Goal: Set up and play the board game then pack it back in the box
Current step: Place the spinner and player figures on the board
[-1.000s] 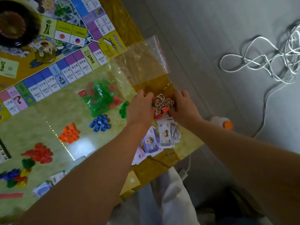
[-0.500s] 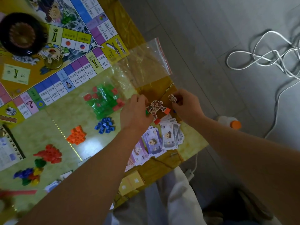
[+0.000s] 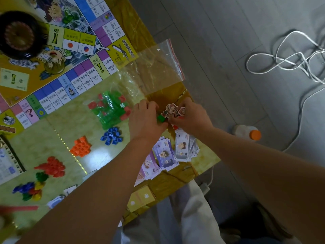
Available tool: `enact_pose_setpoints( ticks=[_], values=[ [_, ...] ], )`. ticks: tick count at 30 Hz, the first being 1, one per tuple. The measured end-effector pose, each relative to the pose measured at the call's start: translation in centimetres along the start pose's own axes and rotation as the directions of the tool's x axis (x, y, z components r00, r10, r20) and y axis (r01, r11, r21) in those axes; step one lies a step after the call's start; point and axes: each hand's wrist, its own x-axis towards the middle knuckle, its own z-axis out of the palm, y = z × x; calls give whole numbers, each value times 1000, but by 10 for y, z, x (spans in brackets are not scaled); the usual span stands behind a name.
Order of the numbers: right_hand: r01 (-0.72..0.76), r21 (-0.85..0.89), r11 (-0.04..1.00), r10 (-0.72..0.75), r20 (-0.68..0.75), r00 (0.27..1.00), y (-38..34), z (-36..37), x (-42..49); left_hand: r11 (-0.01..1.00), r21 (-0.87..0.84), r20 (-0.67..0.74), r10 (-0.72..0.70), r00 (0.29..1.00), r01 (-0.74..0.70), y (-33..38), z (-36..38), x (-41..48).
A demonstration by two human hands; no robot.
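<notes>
The game board (image 3: 58, 67) lies at the table's upper left with a black spinner wheel (image 3: 19, 35) on it. My left hand (image 3: 146, 120) pinches a green stand (image 3: 161, 118) that carries a cardboard character pawn (image 3: 170, 110). My right hand (image 3: 191, 118) holds another small character pawn (image 3: 182, 111) right beside it. Below my hands, paper money (image 3: 175, 152) is fanned out on the table. An empty clear zip bag (image 3: 154, 67) lies just beyond my hands.
Piles of plastic pieces sit on the table: green and red houses in a bag (image 3: 110, 109), blue (image 3: 111, 135), orange (image 3: 81, 147), red (image 3: 52, 167), and mixed pawns (image 3: 30, 190). Yellow cards (image 3: 141, 199) lie at the near edge. A bottle (image 3: 246, 132) and white cable (image 3: 290, 59) are on the floor.
My hands lifted the character pawns off the money pile and drew slightly apart, then came back together. The view shifted a little so the board sits lower in frame.
</notes>
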Motion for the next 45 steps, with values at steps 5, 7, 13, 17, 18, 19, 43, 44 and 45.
enact_pose_setpoints(
  ticks=[5, 7, 13, 17, 18, 19, 43, 44, 45],
  values=[
    [-14, -134, 991, 9, -41, 999, -4, 7, 7, 999, 43, 29, 0, 1000, -1, -10, -1, -1],
    [-2, -60, 998, -3, -84, 996, -4, 5, 9, 1000, -1, 13, -8, 1000, 8, -11, -1, 1],
    [-20, 198, 980, 49, -143, 989, -2, -10, 5, 998, -65, -13, -27, 1000, 26, -10, -4, 0],
    [17, 46, 999, -12, -110, 994, 3, -8, 3, 999, -40, 2, -36, 999, 36, -2, 1, 2],
    [22, -7, 1000, -22, -100, 995, 4, -6, 3, 998, -36, 1, -46, 999, 46, -1, 2, 3],
    [15, -48, 999, -19, -78, 997, 3, -5, 3, 998, -42, -5, -53, 999, 53, 0, 3, 4],
    [-82, 525, 847, 25, 113, 993, -33, -16, 5, 720, -661, 6, -276, 961, 211, -19, -25, 4],
    [-71, 530, 845, 5, 124, 992, -37, -16, 4, 702, -675, 50, -267, 962, 230, -21, -25, 4],
    [-56, 533, 844, -19, 135, 991, -41, -16, 4, 689, -683, 102, -237, 966, 241, -22, -26, 4]
  ],
)
